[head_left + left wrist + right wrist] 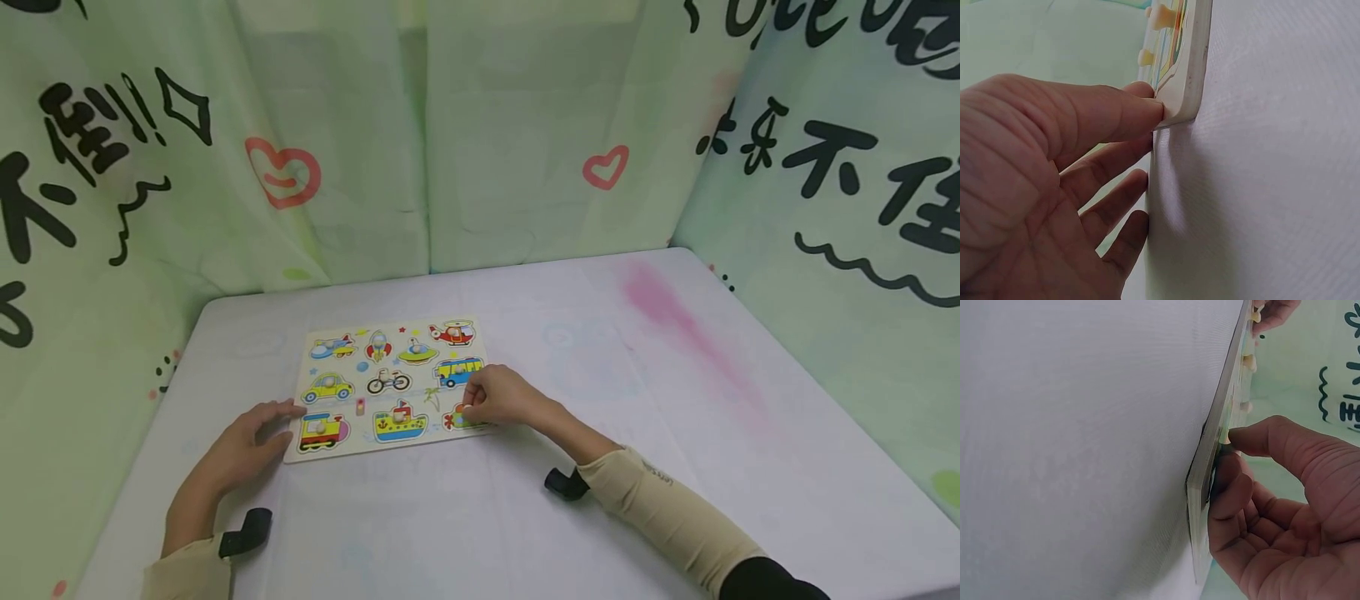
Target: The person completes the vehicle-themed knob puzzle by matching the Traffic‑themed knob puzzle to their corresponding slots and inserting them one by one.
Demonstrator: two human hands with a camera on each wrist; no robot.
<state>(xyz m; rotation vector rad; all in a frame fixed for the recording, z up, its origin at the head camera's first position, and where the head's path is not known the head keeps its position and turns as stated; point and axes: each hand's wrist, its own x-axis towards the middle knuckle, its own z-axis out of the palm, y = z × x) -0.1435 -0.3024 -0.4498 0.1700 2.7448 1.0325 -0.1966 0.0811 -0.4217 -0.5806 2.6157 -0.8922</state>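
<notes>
A wooden knob puzzle board (435,337) with vehicle pieces lies flat on the table. At its lower right corner my right hand (501,396) pinches a red and green puzzle piece (453,419) between thumb and curled fingers. The hand covers much of that piece; whether it sits fully in its recess I cannot tell. My left hand (243,446) touches the board's left edge with its index finger and thumb, its fingers fairly straight. In the left wrist view the thumb (1141,115) meets the board's corner (1179,106). Close to this hand is a train piece (322,432).
Other pieces on the board include a ship (400,422), a car (327,387), a bicycle (388,381), a bus (457,372) and a helicopter (453,332). A white cloth (600,350) covers the table. Printed curtains (495,125) hang behind and at both sides.
</notes>
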